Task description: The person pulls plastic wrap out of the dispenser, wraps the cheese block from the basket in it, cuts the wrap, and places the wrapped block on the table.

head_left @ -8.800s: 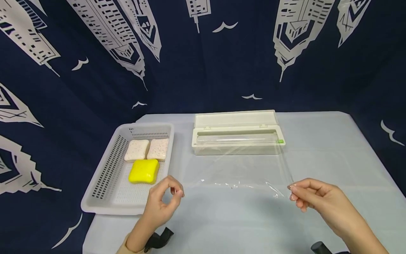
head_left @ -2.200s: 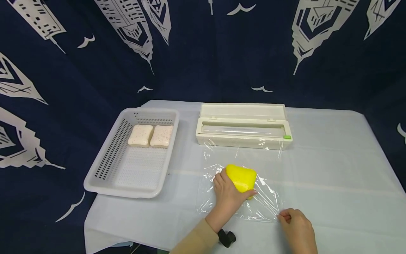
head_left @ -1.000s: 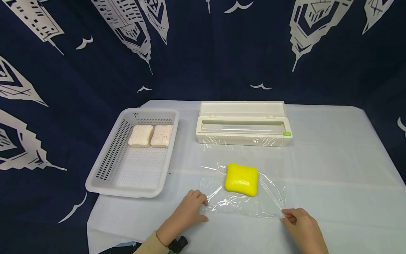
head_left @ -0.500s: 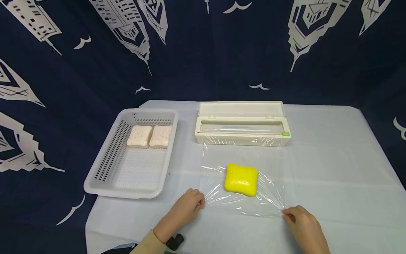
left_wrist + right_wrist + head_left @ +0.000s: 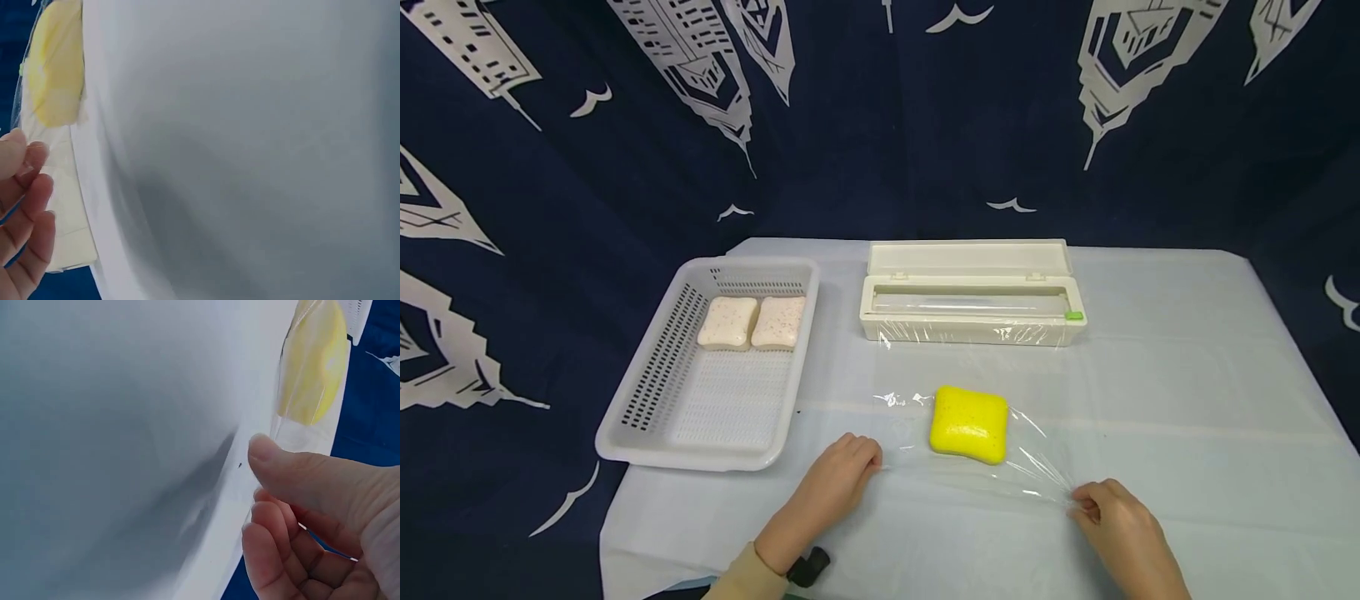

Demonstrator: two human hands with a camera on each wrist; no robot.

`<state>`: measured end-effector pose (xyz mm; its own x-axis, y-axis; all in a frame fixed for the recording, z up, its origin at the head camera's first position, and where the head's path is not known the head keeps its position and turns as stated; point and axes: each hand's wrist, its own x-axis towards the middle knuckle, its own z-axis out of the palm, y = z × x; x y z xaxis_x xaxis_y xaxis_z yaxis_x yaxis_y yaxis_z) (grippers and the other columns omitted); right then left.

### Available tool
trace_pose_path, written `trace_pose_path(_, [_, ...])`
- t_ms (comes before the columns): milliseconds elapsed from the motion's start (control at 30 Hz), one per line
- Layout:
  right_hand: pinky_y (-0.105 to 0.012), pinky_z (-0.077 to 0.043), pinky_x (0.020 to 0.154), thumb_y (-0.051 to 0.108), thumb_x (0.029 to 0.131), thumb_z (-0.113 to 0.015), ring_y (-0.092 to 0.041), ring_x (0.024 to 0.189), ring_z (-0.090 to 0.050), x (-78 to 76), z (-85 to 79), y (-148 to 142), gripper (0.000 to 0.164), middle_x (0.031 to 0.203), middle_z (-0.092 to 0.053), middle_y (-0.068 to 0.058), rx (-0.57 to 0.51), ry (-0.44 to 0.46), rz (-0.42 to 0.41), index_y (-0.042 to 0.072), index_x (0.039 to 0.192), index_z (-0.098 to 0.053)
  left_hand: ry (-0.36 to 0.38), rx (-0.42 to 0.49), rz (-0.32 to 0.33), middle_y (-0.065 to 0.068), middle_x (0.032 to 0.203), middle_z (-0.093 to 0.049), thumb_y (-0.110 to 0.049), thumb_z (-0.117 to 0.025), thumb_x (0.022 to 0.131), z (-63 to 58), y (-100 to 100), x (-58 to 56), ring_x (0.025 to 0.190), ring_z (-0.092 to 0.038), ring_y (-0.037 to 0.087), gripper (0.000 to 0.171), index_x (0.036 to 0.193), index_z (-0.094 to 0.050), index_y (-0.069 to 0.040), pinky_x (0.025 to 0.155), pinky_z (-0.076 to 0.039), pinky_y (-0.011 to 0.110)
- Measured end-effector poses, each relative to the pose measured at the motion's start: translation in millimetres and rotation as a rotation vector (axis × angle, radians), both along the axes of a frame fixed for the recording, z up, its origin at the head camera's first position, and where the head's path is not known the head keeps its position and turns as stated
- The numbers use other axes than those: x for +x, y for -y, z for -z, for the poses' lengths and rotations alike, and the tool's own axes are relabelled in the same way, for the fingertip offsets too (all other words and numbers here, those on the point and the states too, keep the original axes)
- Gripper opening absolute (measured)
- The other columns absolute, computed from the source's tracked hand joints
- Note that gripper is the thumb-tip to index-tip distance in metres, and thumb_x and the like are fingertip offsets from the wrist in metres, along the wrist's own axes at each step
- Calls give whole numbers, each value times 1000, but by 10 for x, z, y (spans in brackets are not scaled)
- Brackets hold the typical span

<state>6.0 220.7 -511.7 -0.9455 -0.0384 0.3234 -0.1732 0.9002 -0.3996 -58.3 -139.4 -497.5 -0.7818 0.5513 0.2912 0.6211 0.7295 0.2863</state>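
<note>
A yellow bar of soap (image 5: 969,425) lies on a sheet of clear cling film (image 5: 1037,467) in the middle of the table. My left hand (image 5: 838,475) pinches the film's near left corner between thumb and fingertips. At the near right corner, my right hand (image 5: 1120,529) pinches the film too, pulling creases toward it. The near edge is raised off the tabletop, and both wrist views show the soap (image 5: 57,69) through the film. Behind, the film runs back to a cream dispenser box (image 5: 973,332), lid up, with the roll (image 5: 970,303) inside.
To the left stands a white perforated basket (image 5: 700,457) holding two pale speckled bars (image 5: 728,323) side by side. A green slider (image 5: 1074,316) sits at the box's right end. A dark patterned cloth (image 5: 880,167) hangs behind the white-covered table (image 5: 1187,375).
The yellow soap went from the basket onto the film, carried by my left hand. That hand then let go, moved left and pinched the film's corner. Just now both hands have lifted the near edge.
</note>
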Motion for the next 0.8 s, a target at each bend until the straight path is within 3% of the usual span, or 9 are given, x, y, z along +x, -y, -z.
trace_pose_path(200, [-18,-41,53,-3,61,-85,1,61,-44,-53,-30,-2,25,70,-53,10,1,-64,-5,11,71,-67,-22,-3,-14,-7,79,-57,-7,-72,87,-29,-17,-48,74,-47,8,17,89,-56,-14,66,-42,19])
trace_pose_path(333, [-20,-41,54,2,65,-86,0,63,-46,-77,-82,-6,23,71,-54,10,-20,-42,19,12,73,-67,26,-12,-64,-7,79,-58,-8,-70,89,-71,-46,-92,74,-48,8,15,90,-57,-14,66,-42,20])
trace_pose_path(467, [-25,-46,57,4,68,-86,-11,69,-54,-122,-143,15,20,76,-59,4,-30,-18,50,10,75,-67,33,12,-106,-7,76,-55,-8,-69,90,-89,-67,-146,71,-46,8,15,89,-55,-13,63,-41,19])
trace_pose_path(633, [-44,-52,63,8,79,-79,-26,76,-62,-210,-221,30,14,83,-66,-7,-51,140,85,2,79,-66,45,50,-146,-4,72,-52,-3,-66,91,-79,-80,-211,65,-44,8,15,89,-53,-10,57,-39,18])
trace_pose_path(700, [-42,-51,61,8,84,-75,-25,73,-61,-257,-248,21,11,82,-67,-7,-68,217,88,1,81,-66,56,63,-162,-3,72,-53,-4,-63,93,-71,-89,-236,65,-45,9,11,91,-54,-8,56,-40,18])
trace_pose_path(800, [-32,-44,53,10,88,-70,-18,62,-54,-332,-288,17,11,72,-64,-5,-63,282,84,1,83,-64,61,88,-176,-1,77,-57,-6,-62,95,-54,-113,-279,66,-50,10,5,96,-56,-7,58,-45,20])
